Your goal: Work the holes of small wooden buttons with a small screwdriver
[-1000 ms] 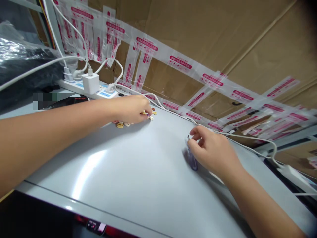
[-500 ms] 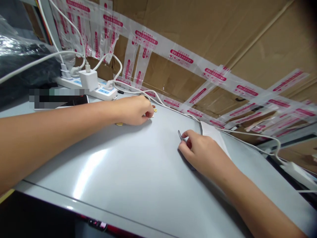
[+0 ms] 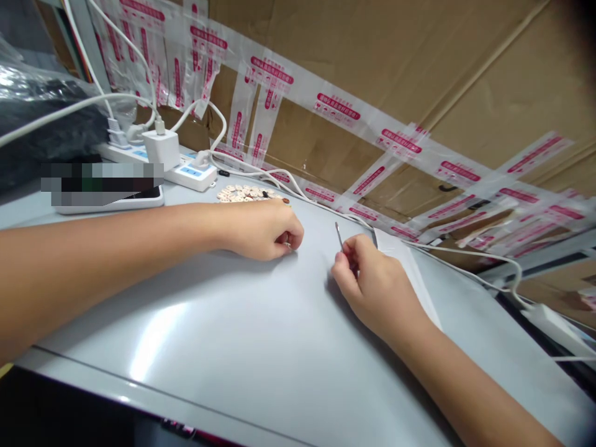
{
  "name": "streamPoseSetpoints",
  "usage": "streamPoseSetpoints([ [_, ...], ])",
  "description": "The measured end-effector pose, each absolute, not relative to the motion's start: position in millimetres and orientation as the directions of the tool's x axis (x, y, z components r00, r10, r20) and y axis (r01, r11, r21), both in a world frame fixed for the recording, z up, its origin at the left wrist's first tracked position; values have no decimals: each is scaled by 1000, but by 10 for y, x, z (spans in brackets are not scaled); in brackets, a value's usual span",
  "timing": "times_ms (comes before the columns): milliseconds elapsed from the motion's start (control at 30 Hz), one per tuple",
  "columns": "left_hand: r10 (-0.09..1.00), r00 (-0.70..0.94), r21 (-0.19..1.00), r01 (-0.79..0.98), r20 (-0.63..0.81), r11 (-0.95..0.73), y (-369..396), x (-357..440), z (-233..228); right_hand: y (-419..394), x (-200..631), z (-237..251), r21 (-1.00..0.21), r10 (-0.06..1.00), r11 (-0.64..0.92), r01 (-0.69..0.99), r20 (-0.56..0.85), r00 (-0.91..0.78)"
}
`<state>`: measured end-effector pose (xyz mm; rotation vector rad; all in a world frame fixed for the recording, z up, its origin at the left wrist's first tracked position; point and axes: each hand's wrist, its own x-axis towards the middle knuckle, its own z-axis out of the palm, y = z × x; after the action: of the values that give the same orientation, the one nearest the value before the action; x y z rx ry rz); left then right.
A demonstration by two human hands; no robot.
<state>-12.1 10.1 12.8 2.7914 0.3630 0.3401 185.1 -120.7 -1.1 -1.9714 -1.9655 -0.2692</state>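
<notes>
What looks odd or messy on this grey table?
Nothing is spilled or broken. The small beads lie loose in a pile near the power strip, and white cables trail across the table's far edge.

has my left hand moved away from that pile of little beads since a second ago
Yes. The left hand has drawn back toward the table's near edge; the bead pile by the power strip, which it covered earlier, now lies uncovered behind it.

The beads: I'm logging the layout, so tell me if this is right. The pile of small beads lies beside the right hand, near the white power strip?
Not quite. The head view shows the beads beside the left hand, not the right hand. They do lie near the white power strip.
</notes>
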Motion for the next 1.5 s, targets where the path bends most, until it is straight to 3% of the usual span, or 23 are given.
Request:
streamPoseSetpoints([
  [433,341,910,398,230,235,-888,73,-116,109,-1236,1798,-85,-176,877,88,981,481,8],
  [533,401,883,499,241,243,-833,70,-96,102,-1247,1794,-59,-237,874,97,967,485,31],
  [733,466,874,794,182,139,-579,98,-60,60,-1244,1848,-23,-504,910,70,861,385,151],
  [867,527,841,876,155,126,-456,137,-43,19,-1219,1904,-47,-545,897,89,834,408,171],
  [1033,584,805,944,102,107,-313,161,-43,32,-1220,1919,-13,-642,941,63,764,292,169],
  [1233,615,786,976,73,70,-205,164,-47,48,-1247,1886,59,-591,957,28,806,249,150],
  [1500,624,779,977,84,60,-198,155,-33,41,-1250,1854,61,-572,969,10,820,209,134],
])
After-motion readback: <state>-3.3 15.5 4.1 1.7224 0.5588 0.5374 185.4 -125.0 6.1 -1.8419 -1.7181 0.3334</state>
